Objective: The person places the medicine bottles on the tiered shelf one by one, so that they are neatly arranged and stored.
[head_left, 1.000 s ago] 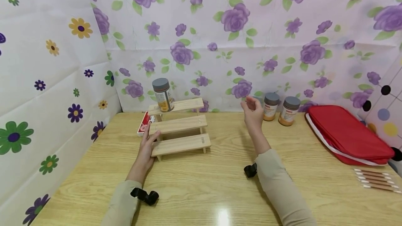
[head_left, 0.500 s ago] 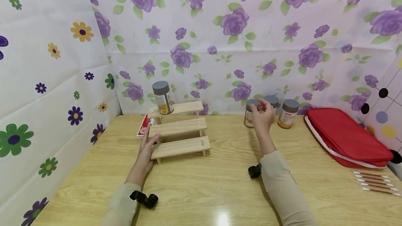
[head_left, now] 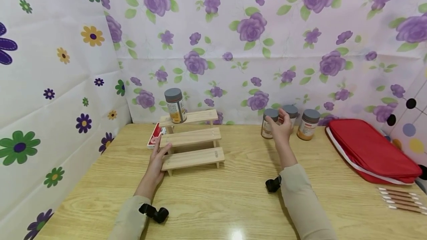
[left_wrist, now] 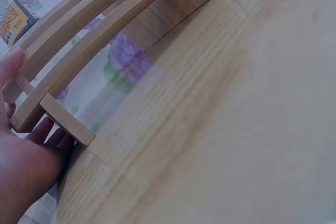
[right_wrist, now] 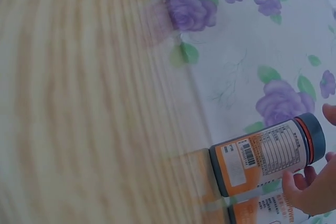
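A three-tier wooden stand sits on the table, left of the middle. My left hand grips its left end; in the left wrist view, the thumb lies by a step and fingers curl under the lowest one. A grey-lidded jar stands upright on the top tier. At the right back, my right hand is spread around the upper part of another such jar, thumb at one side, fingers at the other. A gap shows between thumb and lid; whether the fingers touch the jar I cannot tell.
Two more jars stand right of the hand: one partly behind it, one clear of it. A red zippered case lies at the right, cotton swabs before it. A red-and-white box lies behind the stand.
My right hand has moved right to the nearest jar, which it mostly hid before. The left hand keeps its place on the stand. The head view has shifted slightly.
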A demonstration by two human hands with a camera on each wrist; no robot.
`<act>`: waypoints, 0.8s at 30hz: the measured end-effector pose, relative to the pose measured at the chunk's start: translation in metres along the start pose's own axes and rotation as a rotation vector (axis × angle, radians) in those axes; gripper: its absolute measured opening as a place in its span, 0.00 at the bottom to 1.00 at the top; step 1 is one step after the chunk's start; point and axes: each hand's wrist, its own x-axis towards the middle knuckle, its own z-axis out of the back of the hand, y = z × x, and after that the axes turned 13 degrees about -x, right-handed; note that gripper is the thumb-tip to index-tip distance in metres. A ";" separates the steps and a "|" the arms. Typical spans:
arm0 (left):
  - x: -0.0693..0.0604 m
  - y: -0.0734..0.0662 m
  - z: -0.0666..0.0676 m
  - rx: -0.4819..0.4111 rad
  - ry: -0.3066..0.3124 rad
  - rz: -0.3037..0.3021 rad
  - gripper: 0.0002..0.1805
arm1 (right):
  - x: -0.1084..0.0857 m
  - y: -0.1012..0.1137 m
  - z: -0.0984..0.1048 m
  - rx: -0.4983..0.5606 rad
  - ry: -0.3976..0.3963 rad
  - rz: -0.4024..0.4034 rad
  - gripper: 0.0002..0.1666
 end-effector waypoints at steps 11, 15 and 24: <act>0.002 0.001 0.000 0.006 -0.007 0.005 0.43 | 0.008 -0.010 0.007 -0.007 0.190 -0.007 0.42; 0.001 0.001 0.000 0.002 -0.008 0.010 0.43 | 0.009 -0.013 0.008 -0.003 0.197 0.002 0.41; 0.000 -0.002 -0.002 0.018 -0.018 0.013 0.43 | 0.011 -0.014 0.008 0.031 0.203 -0.029 0.39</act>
